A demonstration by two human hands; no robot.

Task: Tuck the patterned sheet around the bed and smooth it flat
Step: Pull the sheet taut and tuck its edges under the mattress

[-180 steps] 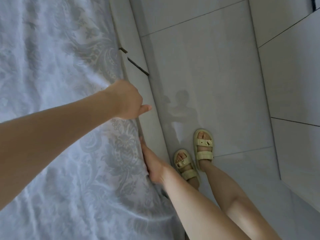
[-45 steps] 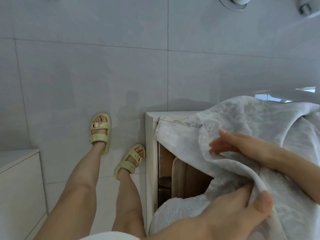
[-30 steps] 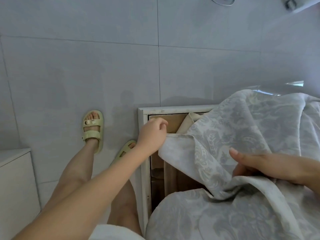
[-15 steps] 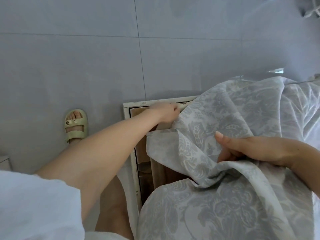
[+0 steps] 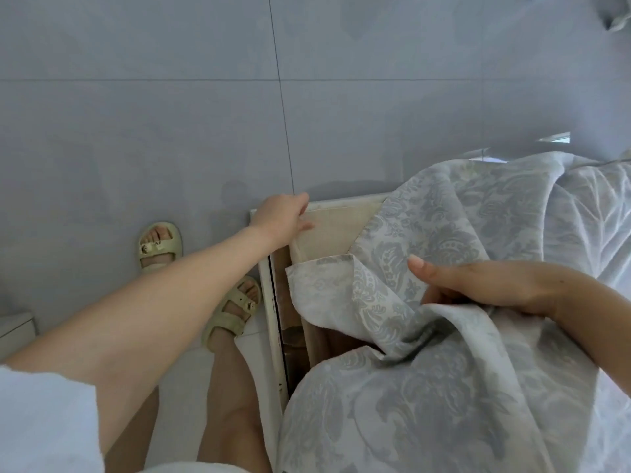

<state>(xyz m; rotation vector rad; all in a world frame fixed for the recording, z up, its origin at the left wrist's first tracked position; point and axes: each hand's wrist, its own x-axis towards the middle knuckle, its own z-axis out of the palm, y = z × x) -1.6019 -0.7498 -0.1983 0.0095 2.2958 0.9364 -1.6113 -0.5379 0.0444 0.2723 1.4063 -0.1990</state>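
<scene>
Near edge: one patterned sheet (image 5: 409, 404) bunched over the bed corner, its hem flipped back. Right hand (image 5: 485, 288) is clamped on a fold. I judge the slack could slip free and leave creases. One bare mattress (image 5: 334, 230) corner, one white bed frame (image 5: 271, 319). Left hand (image 5: 281, 216) touches that corner — gripping or not, I cannot tell; fingers might pinch against the frame. Hands well apart. Two sandals (image 5: 158, 244) beyond.

A yellow sandal (image 5: 159, 245) and another sandal (image 5: 232, 310) stand on the grey tiled floor (image 5: 136, 131). A white cabinet (image 5: 15, 327) sits far left.
</scene>
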